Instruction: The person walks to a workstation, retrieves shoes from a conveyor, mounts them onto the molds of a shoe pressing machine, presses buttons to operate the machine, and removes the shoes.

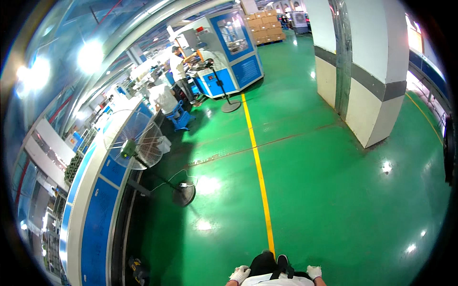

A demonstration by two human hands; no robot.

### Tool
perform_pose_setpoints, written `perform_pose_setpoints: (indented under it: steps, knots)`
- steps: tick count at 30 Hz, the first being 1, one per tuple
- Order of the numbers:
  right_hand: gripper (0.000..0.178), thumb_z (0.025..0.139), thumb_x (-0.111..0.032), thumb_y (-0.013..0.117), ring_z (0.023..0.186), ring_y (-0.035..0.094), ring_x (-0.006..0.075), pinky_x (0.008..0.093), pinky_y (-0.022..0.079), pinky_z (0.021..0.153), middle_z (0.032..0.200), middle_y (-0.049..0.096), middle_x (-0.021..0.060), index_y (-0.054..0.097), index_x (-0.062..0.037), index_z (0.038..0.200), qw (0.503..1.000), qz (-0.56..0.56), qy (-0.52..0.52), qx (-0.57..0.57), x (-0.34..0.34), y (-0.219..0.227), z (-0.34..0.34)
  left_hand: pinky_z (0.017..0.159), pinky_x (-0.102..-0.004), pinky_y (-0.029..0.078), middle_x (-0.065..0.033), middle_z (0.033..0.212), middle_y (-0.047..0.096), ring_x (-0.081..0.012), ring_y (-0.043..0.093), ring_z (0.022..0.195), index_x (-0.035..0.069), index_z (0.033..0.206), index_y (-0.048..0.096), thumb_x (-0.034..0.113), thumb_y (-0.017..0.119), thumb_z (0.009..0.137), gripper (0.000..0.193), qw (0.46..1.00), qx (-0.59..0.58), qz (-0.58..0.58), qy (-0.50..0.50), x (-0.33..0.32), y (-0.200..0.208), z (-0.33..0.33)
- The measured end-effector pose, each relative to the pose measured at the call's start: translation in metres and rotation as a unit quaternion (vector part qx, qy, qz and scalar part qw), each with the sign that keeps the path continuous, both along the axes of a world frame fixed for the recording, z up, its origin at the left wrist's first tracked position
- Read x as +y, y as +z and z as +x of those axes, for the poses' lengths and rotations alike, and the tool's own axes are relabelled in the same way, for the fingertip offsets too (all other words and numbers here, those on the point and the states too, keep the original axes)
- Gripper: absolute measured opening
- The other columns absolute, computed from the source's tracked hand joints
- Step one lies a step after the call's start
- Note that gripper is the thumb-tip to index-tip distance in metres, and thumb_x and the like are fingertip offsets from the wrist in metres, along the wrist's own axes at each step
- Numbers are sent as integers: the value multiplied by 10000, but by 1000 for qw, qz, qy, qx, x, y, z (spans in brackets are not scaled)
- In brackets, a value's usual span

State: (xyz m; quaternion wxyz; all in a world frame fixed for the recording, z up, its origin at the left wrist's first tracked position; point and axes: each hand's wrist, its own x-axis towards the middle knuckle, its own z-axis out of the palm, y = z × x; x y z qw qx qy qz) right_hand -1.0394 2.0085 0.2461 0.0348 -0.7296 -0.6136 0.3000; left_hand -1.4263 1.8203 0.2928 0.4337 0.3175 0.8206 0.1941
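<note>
My left hand [240, 274], in a white glove, hangs beside my body at the lower edge, its fingers loosely apart. My right hand [314, 272] wears a white glove too and hangs on the other side. Its fingers are small in view but look loose. Nothing shows in either hand, and neither touches anything around me. Between them are my white top [274, 280], dark trousers and a dark shoe [283, 262] beside a yellow floor line [260, 176].
A standing fan [138, 148] with a trailing cable stands left, beside a long blue-and-white machine [98, 229]. Ahead, a person sits on a blue chair [180, 117]; another stands near a blue machine cabinet [245, 69] and second fan [231, 106]. A pillar [365, 95] rises right; cartons [265, 28] lie beyond.
</note>
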Motion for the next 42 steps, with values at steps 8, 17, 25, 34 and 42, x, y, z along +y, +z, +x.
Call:
perform_pose_setpoints:
  steps: [8, 17, 25, 34, 42]
  knots:
    - [292, 953, -288, 542, 1015, 679, 369, 526, 542, 809, 1170, 691, 232, 722, -97, 1081, 952, -66, -262, 142, 38, -80, 70, 1098, -458, 445, -196, 1323, 641, -365, 576, 1278, 142, 1305, 672, 518, 550, 919, 552, 991, -12, -4, -135, 202, 44, -65]
    - [327, 942, -314, 537, 1024, 683, 365, 517, 539, 841, 1146, 700, 224, 719, -92, 1099, 977, -29, -198, 68, 241, 67, -53, 1059, -451, 483, -212, 1279, 658, -373, 625, 1209, 138, 1256, 702, 466, 529, 916, 504, 992, 12, 70, -102, 430, 114, -145]
    - [360, 933, -338, 531, 1032, 687, 361, 509, 536, 870, 1124, 709, 216, 716, -89, 1116, 989, -3, -135, 52, 411, 137, -114, 1058, -457, 484, -215, 1258, 672, -387, 631, 1193, 140, 1267, 693, 476, 540, 930, 500, 994, -15, 65, -83, 541, 132, -162]
    - [398, 922, -364, 526, 1041, 691, 357, 500, 533, 902, 1100, 718, 207, 714, -84, 1134, 999, 4, -27, 25, 615, 187, -132, 1051, -445, 471, -231, 1370, 574, -390, 570, 1243, 90, 1310, 637, 475, 552, 956, 530, 988, -86, 54, 119, 553, 145, -123]
    - [463, 887, -412, 551, 1214, 611, 352, 435, 481, 1051, 1280, 665, 203, 739, -55, 1112, 984, -98, 111, -97, 853, 175, -147, 1004, -461, 489, -236, 1281, 614, -408, 578, 1191, 128, 1236, 685, 488, 649, 927, 475, 970, -49, -33, 236, 571, 186, -4]
